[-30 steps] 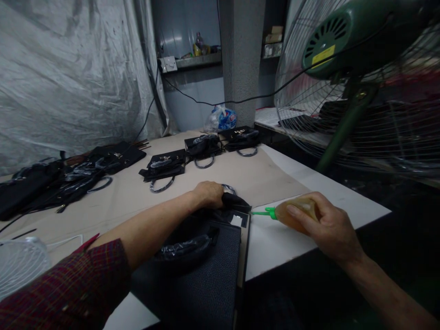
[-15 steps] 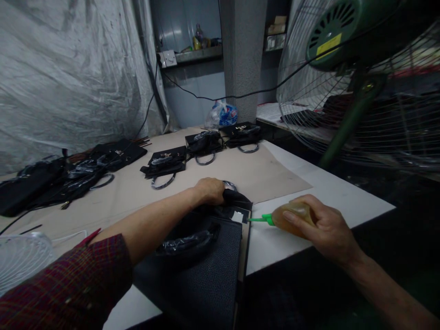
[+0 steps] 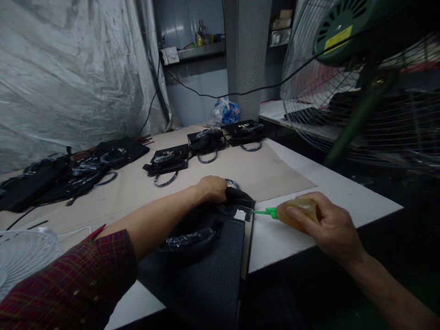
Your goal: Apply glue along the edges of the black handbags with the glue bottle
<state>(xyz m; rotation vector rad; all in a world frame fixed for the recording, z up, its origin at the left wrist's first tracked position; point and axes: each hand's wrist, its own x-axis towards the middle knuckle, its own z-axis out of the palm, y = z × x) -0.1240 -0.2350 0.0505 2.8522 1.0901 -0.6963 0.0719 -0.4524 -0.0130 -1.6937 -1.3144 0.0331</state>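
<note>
A black handbag lies flat at the near edge of the table, its plastic-wrapped handle on top. My left hand is closed over the bag's folded-back black flap at its far end. My right hand grips a soft amber glue bottle with a green nozzle. The nozzle tip points left at the exposed edge under the flap and almost touches it.
Several finished black handbags lie in a row across the far side of the table, with more piled at the left. A large green fan stands at the right. A small white fan guard sits at the near left.
The view has shifted slightly. My right hand has kept the nozzle at the bag's flap edge, raising it a little; my left hand stays on the flap.
</note>
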